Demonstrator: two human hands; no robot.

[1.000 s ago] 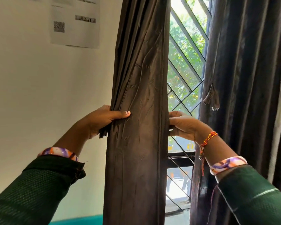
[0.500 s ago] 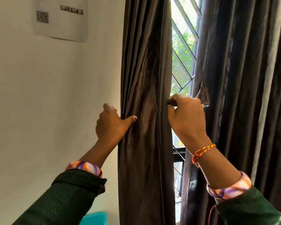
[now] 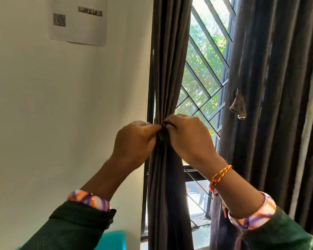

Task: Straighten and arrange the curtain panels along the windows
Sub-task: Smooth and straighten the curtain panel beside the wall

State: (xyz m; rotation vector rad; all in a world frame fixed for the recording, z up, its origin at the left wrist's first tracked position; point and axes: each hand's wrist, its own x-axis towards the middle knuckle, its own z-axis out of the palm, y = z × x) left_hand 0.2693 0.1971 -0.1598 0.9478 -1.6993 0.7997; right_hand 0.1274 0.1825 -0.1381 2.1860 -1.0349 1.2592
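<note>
Closest to me are two dark green sleeves, each with a patterned orange and purple cuff at the wrist, and a red and yellow thread bracelet tied on the right wrist. Both arms reach up to the left curtain panel, which hangs in front of the window's left edge, right beside the white wall. The left hand and the right hand meet at the panel's middle, knuckles toward me, and their fingers are curled in tight, pinching the brown fabric so that it is gathered into a narrow waist between them; a small dark fold or band of cloth sits just where the two hands touch, though I cannot tell which it is. Above and below that pinch the panel spreads into long pleats. To the right, well apart from it, the right curtain panel hangs loose in broad folds, with a small scrap of cloth dangling at its inner edge. Between the two panels the window shows its diagonal metal grille and green leaves outside. On the wall up left is a printed sheet of paper with a square code, and a turquoise object peeks out low down.
</note>
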